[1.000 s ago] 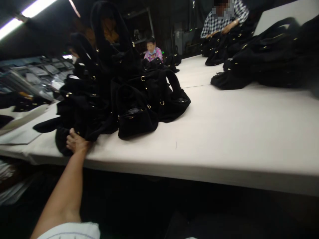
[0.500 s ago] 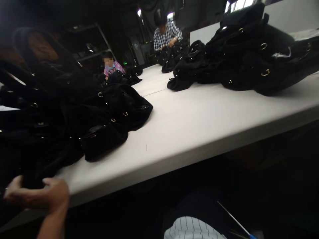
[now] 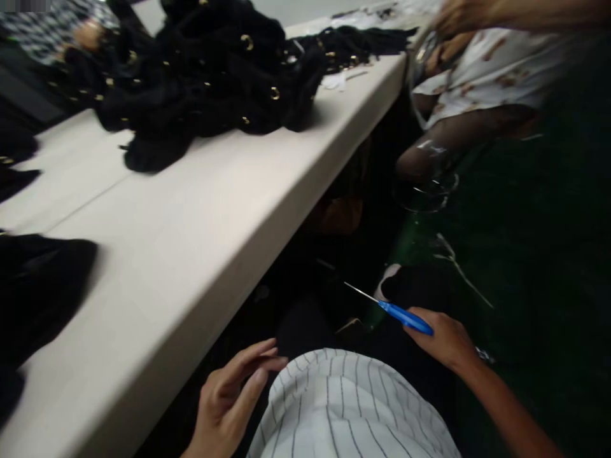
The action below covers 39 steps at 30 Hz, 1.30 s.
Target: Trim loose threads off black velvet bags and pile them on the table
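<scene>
My right hand (image 3: 442, 337) is closed around the blue handle of a tool with a thin metal shaft (image 3: 405, 317). Its shaft points up and to the left, over the dark floor; whether it is an awl or a slim screwdriver I cannot tell. Beside the table's near edge, my left hand (image 3: 229, 397) is raised in front of my striped shirt (image 3: 353, 401). Its fingers are slightly curled and apart, with nothing between them. Black bags with gold-coloured rings (image 3: 224, 76) lie heaped on the white table (image 3: 191, 210), out of reach of both hands.
More black fabric (image 3: 38, 292) lies at the table's left. A seated person in a patterned white garment (image 3: 496, 76) is at upper right, with arms near the table. Another person in a checked shirt (image 3: 52, 32) is at upper left. Litter (image 3: 458, 270) lies on the green floor.
My view has swung right and down. The left hand has come away from the black bags to my lap. The right hand, unseen before, now shows holding the blue-handled tool.
</scene>
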Each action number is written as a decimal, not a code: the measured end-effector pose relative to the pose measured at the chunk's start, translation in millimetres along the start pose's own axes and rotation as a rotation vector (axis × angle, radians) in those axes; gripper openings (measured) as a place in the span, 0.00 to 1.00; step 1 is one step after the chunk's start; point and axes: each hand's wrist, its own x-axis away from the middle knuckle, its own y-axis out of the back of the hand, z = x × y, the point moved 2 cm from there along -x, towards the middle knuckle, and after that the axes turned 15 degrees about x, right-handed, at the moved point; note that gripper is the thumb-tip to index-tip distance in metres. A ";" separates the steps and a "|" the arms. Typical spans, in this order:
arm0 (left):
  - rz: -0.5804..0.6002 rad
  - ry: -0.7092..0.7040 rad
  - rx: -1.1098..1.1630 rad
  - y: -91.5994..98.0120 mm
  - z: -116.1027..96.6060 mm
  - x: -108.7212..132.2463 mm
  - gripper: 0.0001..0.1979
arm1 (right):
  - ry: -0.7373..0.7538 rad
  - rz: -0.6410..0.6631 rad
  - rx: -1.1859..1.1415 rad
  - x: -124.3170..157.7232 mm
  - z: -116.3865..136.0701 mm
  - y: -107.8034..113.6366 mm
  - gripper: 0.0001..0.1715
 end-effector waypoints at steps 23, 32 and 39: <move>0.657 0.366 -0.934 -199.2 288.5 -424.3 0.11 | -0.072 0.141 0.119 -261.2 -65.6 -26.2 0.08; 0.702 0.440 -1.049 -233.0 449.8 -494.8 0.12 | -0.211 0.370 -0.035 -309.7 -89.7 -75.0 0.05; 0.786 0.336 -1.072 -245.9 525.0 -491.7 0.19 | -0.459 0.516 -0.162 -289.0 -139.5 -99.3 0.08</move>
